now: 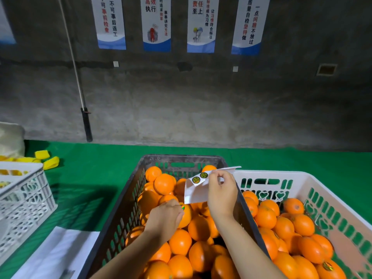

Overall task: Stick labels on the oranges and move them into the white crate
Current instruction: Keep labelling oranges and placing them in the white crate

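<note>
Oranges [180, 241] fill the dark crate [128, 200], and my left hand [165, 216] curls round one orange [187, 217] near its middle, fingertips at a shiny label [182, 208]. My right hand [221, 190] pinches the label sheet [196, 190] above that crate's right wall. The white crate [314, 178] stands just right of it, part-filled.
</note>
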Demonstrator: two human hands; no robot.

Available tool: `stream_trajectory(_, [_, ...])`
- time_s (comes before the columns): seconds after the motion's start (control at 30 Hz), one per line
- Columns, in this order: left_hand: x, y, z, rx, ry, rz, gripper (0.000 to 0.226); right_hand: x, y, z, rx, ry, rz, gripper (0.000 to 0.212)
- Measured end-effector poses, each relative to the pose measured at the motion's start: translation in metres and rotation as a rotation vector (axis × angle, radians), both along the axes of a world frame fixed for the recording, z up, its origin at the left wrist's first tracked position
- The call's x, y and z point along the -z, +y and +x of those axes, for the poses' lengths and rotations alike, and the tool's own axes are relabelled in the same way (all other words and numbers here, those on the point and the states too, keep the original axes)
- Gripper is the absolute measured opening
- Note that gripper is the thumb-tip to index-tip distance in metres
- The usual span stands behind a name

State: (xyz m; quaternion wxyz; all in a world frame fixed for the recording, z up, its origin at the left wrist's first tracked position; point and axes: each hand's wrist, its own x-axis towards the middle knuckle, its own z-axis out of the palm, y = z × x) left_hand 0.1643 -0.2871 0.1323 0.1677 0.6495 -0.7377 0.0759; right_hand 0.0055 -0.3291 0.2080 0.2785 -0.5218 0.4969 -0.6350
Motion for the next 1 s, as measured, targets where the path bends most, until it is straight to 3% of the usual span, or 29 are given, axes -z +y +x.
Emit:
stream_trajectory(0.1, [0.002,-0.001,0.001,0.035,-0.036,0.055,0.034,0.002,0.0,0.0,-0.025,0.02,-0.009,0.017])
stream_trajectory(0.33, [0.01,-0.003,-0.011,-0.001,-0.201,0.209,0.078,0.003,0.003,0.002,-0.031,0.051,-0.006,0.016])
stream_trajectory(0.5, [0.016,-0.008,-0.017,-0.037,-0.277,0.218,0.08,0.003,0.003,0.002,0.012,0.1,-0.01,0.014])
stream_trajectory(0.63, [0.024,-0.01,-0.018,-0.09,-0.196,0.234,0.086,0.006,0.001,0.001,0.012,0.122,-0.019,0.014])
stream_trajectory(0.83, [0.019,-0.012,-0.015,-0.084,-0.254,0.212,0.084,0.007,-0.001,-0.003,0.023,0.06,-0.018,0.016])
stream_trajectory(0.9, [0.009,-0.012,-0.011,-0.144,-0.185,0.147,0.085,0.005,-0.002,-0.006,0.038,0.011,-0.039,0.015])
stream_trajectory(1.0, [-0.013,-0.01,0.003,-0.28,0.112,-0.002,0.086,0.005,-0.004,-0.007,0.059,-0.011,-0.024,0.015])
